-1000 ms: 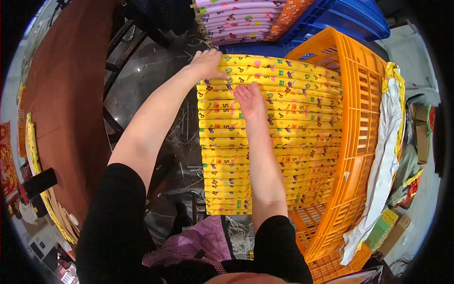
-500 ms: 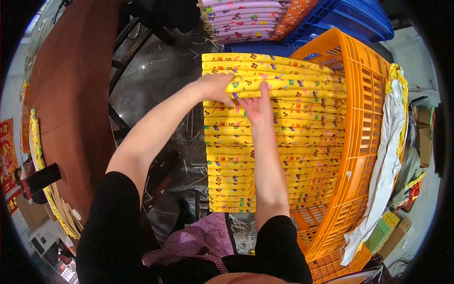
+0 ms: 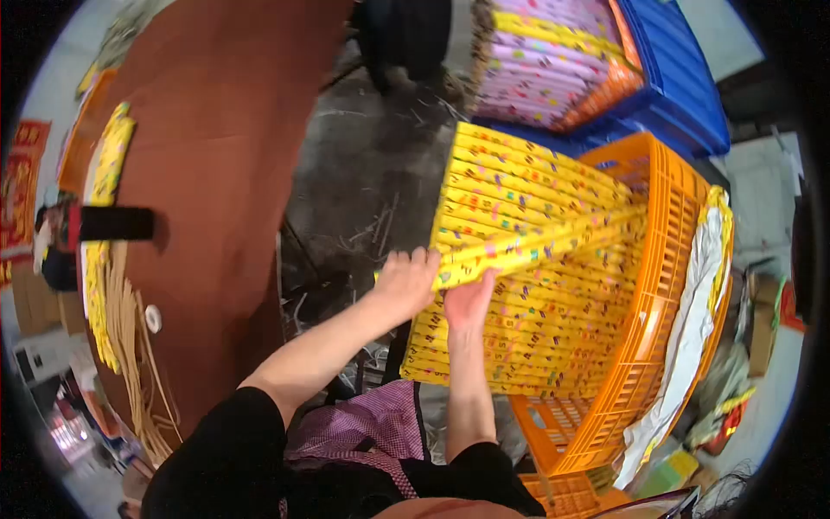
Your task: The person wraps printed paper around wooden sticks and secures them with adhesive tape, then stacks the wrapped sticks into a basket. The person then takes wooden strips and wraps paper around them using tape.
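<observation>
My left hand (image 3: 406, 281) is wrapped around the near end of a few yellow printed paper rolls (image 3: 527, 246). My right hand (image 3: 468, 304) grips the same rolls from below, close to the left hand, with its thumb up and its fingers partly hidden. The held rolls slant upward to the right, across a tall stack of matching yellow rolls (image 3: 536, 333). That stack lies on its side in an orange slatted crate (image 3: 661, 285), its ends sticking out on the left.
On the left stands a brown-covered table (image 3: 216, 130) with tan paper strips (image 3: 130, 346), a tape ring (image 3: 153, 318) and a black object (image 3: 117, 223). A blue crate (image 3: 683, 104) with purple rolls (image 3: 553, 69) is behind. A silver-white sheet (image 3: 683, 355) hangs over the orange crate's right side.
My view has turned toward the left, showing more of the table. The held rolls, level with the stack before, are now tilted, their near end drawn lower toward me by both hands.
</observation>
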A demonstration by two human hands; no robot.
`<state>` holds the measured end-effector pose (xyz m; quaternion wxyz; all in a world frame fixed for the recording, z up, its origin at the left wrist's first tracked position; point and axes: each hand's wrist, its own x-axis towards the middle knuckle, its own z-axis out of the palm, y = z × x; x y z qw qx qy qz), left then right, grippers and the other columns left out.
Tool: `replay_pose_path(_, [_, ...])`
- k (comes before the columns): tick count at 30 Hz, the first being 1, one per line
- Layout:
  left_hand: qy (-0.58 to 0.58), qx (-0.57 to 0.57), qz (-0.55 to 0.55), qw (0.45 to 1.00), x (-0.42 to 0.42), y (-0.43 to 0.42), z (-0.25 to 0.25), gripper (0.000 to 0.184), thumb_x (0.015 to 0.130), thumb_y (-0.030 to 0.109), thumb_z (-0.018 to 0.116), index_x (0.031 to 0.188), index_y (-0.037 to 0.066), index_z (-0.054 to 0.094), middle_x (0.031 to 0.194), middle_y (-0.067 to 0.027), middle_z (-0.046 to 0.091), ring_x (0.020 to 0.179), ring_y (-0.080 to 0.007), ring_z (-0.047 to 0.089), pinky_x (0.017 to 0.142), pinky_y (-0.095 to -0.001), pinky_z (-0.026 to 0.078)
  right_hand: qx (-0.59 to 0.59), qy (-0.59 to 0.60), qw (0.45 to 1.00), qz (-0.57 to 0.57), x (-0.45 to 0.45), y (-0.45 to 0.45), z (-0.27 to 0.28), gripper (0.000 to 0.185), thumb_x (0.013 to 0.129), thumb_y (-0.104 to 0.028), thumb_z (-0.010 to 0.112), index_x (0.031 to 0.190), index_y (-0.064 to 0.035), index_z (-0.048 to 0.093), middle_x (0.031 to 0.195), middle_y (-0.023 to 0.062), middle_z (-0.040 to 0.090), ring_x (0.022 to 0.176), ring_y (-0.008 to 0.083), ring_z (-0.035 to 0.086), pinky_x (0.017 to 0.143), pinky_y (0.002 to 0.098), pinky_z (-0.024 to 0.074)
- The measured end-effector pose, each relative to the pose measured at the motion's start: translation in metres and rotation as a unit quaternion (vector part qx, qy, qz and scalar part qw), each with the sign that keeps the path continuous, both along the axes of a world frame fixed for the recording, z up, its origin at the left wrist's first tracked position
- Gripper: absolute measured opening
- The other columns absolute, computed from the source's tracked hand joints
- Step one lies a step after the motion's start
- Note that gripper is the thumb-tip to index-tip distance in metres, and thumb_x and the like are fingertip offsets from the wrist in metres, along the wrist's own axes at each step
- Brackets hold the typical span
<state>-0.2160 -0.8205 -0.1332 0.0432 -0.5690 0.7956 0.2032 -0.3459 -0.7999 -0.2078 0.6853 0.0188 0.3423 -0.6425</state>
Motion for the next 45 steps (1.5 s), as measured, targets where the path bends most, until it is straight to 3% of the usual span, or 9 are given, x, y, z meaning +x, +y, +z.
replay_pose_path(5, [-0.069,-0.189,0.041,0.979,0.071,0.101,0.062,0.045,0.064,0.016,0.071,0.104,0.002,0.054,0.079,-0.0105,0.055,0.067,-0.027,0.059,0.061,-0.0393,0.046,-0.047,-0.087,0.994,0.056,0.079,0.081,0.044,0.069,0.087,-0.052,0.062,0.138,-0.0112,0.042,0.13,0.0075,0.053,0.124,0.0272,0.047,0.11,0.0438,0.0344])
replay_pose_path(10, [-0.195,-0.242,0.049,0.949,0.148,0.2,0.159,0.034,0.074,0.022,0.061,0.099,0.001,0.055,0.078,-0.0076,0.053,0.066,-0.0193,0.056,0.059,-0.0336,0.04,-0.083,-0.176,0.971,0.136,0.159,0.158,0.111,0.073,0.079,-0.051,0.072,0.131,-0.0063,0.048,0.129,0.0091,0.054,0.123,0.0255,0.048,0.11,0.0417,0.0355])
replay_pose_path(14, [-0.204,-0.282,0.126,0.929,0.195,0.28,0.212,0.039,0.076,0.023,0.06,0.105,-0.002,0.056,0.081,-0.0101,0.055,0.068,-0.0212,0.056,0.058,-0.0341,0.041,-0.105,-0.193,0.951,0.216,0.207,0.21,0.172,0.078,0.07,-0.043,0.083,0.131,-0.0053,0.05,0.128,0.0103,0.056,0.123,0.0283,0.049,0.111,0.0441,0.0337])
replay_pose_path(22, [-0.194,-0.362,0.301,0.861,0.237,0.408,0.274,0.04,0.079,0.024,0.059,0.112,0.001,0.058,0.083,-0.0088,0.056,0.069,-0.0211,0.056,0.06,-0.0327,0.043,-0.237,-0.119,0.876,0.403,0.262,0.271,0.268,0.086,0.072,-0.047,0.081,0.138,-0.0082,0.043,0.136,0.0065,0.05,0.129,0.0265,0.045,0.111,0.0441,0.0344])
replay_pose_path(28, [-0.163,-0.438,0.496,0.732,0.23,0.491,0.27,0.045,0.076,0.02,0.063,0.117,0.003,0.056,0.088,-0.0088,0.056,0.068,-0.0217,0.052,0.062,-0.0342,0.043,-0.381,-0.02,0.717,0.583,0.3,0.311,0.324,0.102,0.072,-0.061,0.075,0.144,-0.0042,0.031,0.141,0.0122,0.044,0.13,0.0294,0.044,0.109,0.046,0.0369])
replay_pose_path(33, [-0.086,-0.51,0.608,0.602,0.215,0.577,0.271,0.074,0.064,0.025,0.078,0.127,0.0,0.05,0.105,-0.0123,0.058,0.089,-0.0287,0.057,0.078,-0.0411,0.047,-0.516,-0.014,0.581,0.629,0.351,0.385,0.356,0.1,0.075,-0.057,0.074,0.142,0.0023,0.03,0.138,0.0177,0.045,0.125,0.0319,0.047,0.106,0.0477,0.0391])
replay_pose_path(36, [-0.084,-0.522,0.671,0.52,0.228,0.639,0.261,0.076,0.065,0.026,0.08,0.128,-0.001,0.047,0.108,-0.0153,0.059,0.093,-0.0331,0.06,0.081,-0.0438,0.048,-0.555,-0.052,0.513,0.653,0.395,0.462,0.364,0.076,0.088,-0.039,0.067,0.14,0.0035,0.032,0.131,0.0195,0.049,0.117,0.0332,0.053,0.097,0.0485,0.0474])
replay_pose_path(43, [0.038,-0.552,0.769,0.322,0.26,0.805,0.26,0.071,0.07,0.027,0.081,0.128,0.003,0.048,0.108,-0.0202,0.06,0.095,-0.0356,0.061,0.083,-0.0422,0.05,-0.58,-0.056,0.328,0.744,0.488,0.681,0.38,0.051,0.091,-0.012,0.058,0.134,0.0051,0.037,0.124,0.0211,0.053,0.105,0.0308,0.061,0.092,0.0435,0.0509])
replay_pose_path(45, [0.039,-0.572,0.786,0.232,0.266,0.846,0.252,0.074,0.07,0.03,0.083,0.129,0.005,0.047,0.113,-0.0199,0.06,0.101,-0.0358,0.061,0.087,-0.0417,0.05,-0.562,-0.056,0.324,0.759,0.493,0.752,0.38,0.045,0.09,-0.006,0.054,0.131,0.0056,0.039,0.122,0.0205,0.055,0.102,0.0295,0.062,0.089,0.041,0.052])
